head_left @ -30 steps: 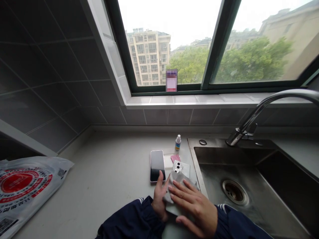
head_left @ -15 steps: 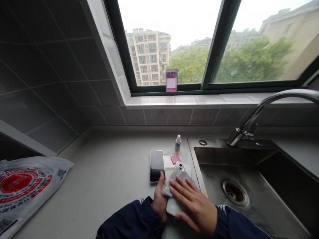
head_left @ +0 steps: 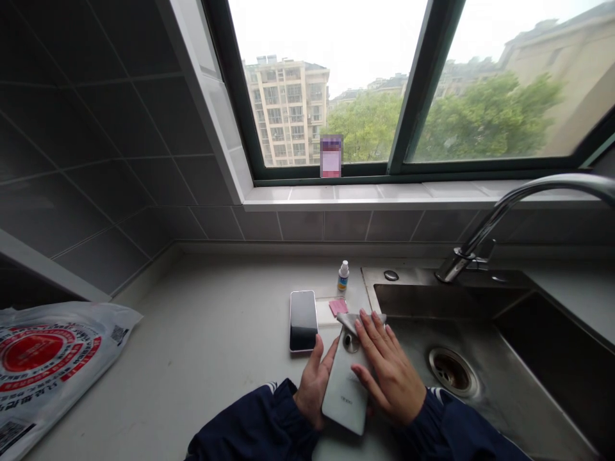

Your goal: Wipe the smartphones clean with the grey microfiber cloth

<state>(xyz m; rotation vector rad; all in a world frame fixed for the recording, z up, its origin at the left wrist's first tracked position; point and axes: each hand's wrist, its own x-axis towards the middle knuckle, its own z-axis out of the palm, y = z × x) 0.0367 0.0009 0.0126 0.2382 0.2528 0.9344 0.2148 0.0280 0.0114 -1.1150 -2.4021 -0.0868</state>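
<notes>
- The pale phone (head_left: 343, 400) rests in the left hand (head_left: 312, 387), low over the surface (head_left: 216, 333) and slanted, camera end away from the person; its back faces up, which seems to leave that side free to reach.
- The left fingers are curled in around its left edge, most likely steadying it from beneath (how far under they go is hidden).
- The right hand (head_left: 391, 374) lies flat, fingers almost straight and slightly apart, on a grey cloth (head_left: 350, 319) bunched at the camera end; they look to press the cloth rather than pinch it.
- A dark-screened phone (head_left: 303, 320) lies face up just beyond the left thumb, presumably set aside there to leave room.
- A pink pad (head_left: 338, 308) and a small bottle (head_left: 343, 276) sit behind, near the sink (head_left: 382, 346), probably within easy reach.
</notes>
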